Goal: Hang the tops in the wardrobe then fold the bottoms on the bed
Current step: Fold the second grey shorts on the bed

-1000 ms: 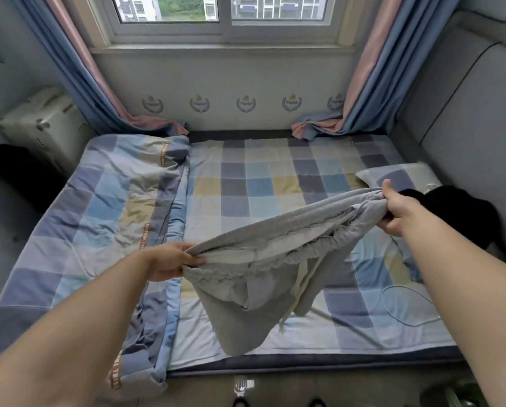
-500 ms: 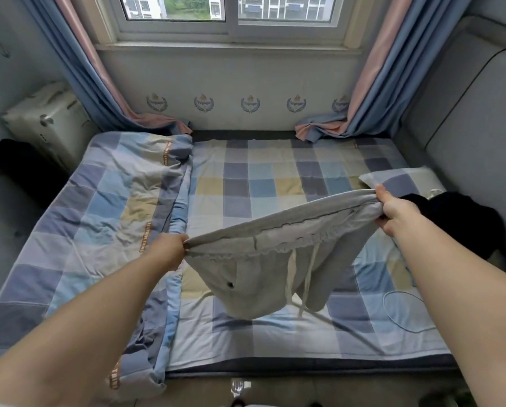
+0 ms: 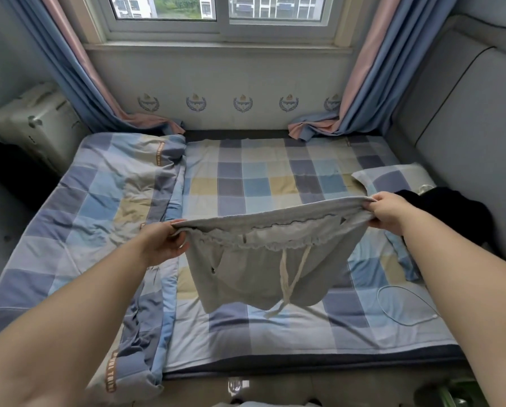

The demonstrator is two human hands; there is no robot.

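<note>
A pair of grey drawstring shorts (image 3: 254,271) hangs in the air over the checked bed (image 3: 263,183). My left hand (image 3: 165,240) grips the left end of the waistband. My right hand (image 3: 388,211) grips the right end, a little higher and farther away. The waistband is stretched between the hands, and the legs and the white cords dangle just above the sheet. A black garment (image 3: 451,212) lies in a heap at the bed's right side, beside the pillow (image 3: 392,179).
A rumpled checked duvet (image 3: 99,218) covers the bed's left half. A white cable (image 3: 404,304) loops on the sheet at front right. A pale suitcase (image 3: 37,124) stands at far left, a padded grey headboard (image 3: 466,136) on the right, curtains and a window behind.
The shorts were bunched and twisted a second ago. Both hands have pulled the waistband out flat and wide, and the shorts now hang straighter.
</note>
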